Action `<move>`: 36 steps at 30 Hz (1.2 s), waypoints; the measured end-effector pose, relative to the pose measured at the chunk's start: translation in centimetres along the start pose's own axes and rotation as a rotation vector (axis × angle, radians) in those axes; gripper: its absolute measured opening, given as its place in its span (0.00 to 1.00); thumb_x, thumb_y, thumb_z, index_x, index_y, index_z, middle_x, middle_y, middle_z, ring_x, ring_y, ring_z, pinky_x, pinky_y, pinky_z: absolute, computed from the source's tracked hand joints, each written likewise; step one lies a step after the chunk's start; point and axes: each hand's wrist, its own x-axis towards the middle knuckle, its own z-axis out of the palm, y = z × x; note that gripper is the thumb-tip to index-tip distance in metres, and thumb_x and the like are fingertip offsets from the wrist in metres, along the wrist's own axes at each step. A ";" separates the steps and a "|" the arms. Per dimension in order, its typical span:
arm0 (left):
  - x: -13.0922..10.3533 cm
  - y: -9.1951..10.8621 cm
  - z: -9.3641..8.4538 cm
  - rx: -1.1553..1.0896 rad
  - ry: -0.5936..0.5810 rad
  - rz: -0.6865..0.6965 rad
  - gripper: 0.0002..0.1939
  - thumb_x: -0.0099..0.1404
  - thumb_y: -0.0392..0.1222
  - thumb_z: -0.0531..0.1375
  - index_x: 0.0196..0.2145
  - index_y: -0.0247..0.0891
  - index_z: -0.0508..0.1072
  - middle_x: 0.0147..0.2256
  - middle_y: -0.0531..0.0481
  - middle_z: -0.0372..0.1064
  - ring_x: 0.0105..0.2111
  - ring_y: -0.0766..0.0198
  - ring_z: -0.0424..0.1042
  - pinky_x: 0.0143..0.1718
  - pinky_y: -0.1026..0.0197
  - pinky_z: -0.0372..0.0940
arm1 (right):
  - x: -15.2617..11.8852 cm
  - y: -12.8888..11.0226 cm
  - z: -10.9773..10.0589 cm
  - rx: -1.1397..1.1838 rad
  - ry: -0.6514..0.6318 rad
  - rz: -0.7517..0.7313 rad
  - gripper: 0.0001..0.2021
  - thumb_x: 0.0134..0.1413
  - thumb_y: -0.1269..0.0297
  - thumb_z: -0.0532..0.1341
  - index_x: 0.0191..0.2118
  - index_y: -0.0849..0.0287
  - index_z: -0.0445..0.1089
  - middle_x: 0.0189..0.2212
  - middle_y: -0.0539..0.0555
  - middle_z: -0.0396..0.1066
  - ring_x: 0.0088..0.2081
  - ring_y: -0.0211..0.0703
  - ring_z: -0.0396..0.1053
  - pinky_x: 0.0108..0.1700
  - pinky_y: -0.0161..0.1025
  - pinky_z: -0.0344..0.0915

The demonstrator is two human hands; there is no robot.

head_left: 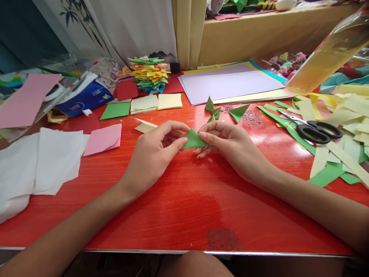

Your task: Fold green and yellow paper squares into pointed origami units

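A small folded piece of green paper [193, 140] is held above the red table between both my hands. My left hand [161, 148] pinches its left end between thumb and fingertips. At the other end, my right hand [227, 144] grips it the same way, with some lower fingers stretched out beneath. Just beyond my right hand lie folded green paper pieces [238, 113], some standing up in points. A cream folded paper [145, 126] rests behind my left hand.
Black-handled scissors [315, 130] lie on paper scraps [328, 173] at the right. Green squares [115, 110], cream squares [170, 101] and pink squares [103, 139] sit left of centre. Behind are a stack of folded pieces [150, 75], lilac sheets [230, 80] and a tilted bottle [325, 57].
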 end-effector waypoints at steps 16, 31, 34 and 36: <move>0.2 0.3 -0.2 -0.234 0.028 -0.076 0.04 0.57 0.35 0.57 0.31 0.38 0.72 0.31 0.53 0.70 0.29 0.69 0.70 0.30 0.67 0.68 | 0.0 -0.3 -0.3 0.185 -0.046 0.036 0.05 0.48 0.66 0.61 0.34 0.59 0.70 0.30 0.49 0.70 0.30 0.32 0.69 0.32 0.31 0.68; 0.1 0.4 -0.3 -0.215 0.008 -0.045 0.04 0.57 0.33 0.57 0.30 0.38 0.72 0.31 0.52 0.71 0.32 0.67 0.71 0.33 0.66 0.68 | 0.1 -0.8 -0.2 0.160 -0.003 0.118 0.06 0.45 0.65 0.63 0.31 0.61 0.73 0.26 0.51 0.72 0.25 0.32 0.69 0.33 0.33 0.68; 0.2 0.4 -0.2 -0.237 -0.003 -0.060 0.06 0.56 0.35 0.58 0.34 0.37 0.71 0.34 0.51 0.71 0.33 0.66 0.71 0.33 0.65 0.69 | 0.1 -0.9 -0.3 0.139 0.020 0.125 0.06 0.45 0.65 0.63 0.31 0.61 0.73 0.26 0.51 0.72 0.25 0.33 0.69 0.32 0.33 0.68; 0.2 0.4 -0.2 -0.239 -0.008 -0.065 0.06 0.56 0.35 0.59 0.34 0.37 0.71 0.34 0.51 0.71 0.32 0.67 0.71 0.33 0.65 0.69 | 0.1 -0.8 -0.3 0.137 0.026 0.124 0.06 0.45 0.66 0.63 0.31 0.62 0.73 0.26 0.51 0.72 0.25 0.33 0.69 0.32 0.33 0.68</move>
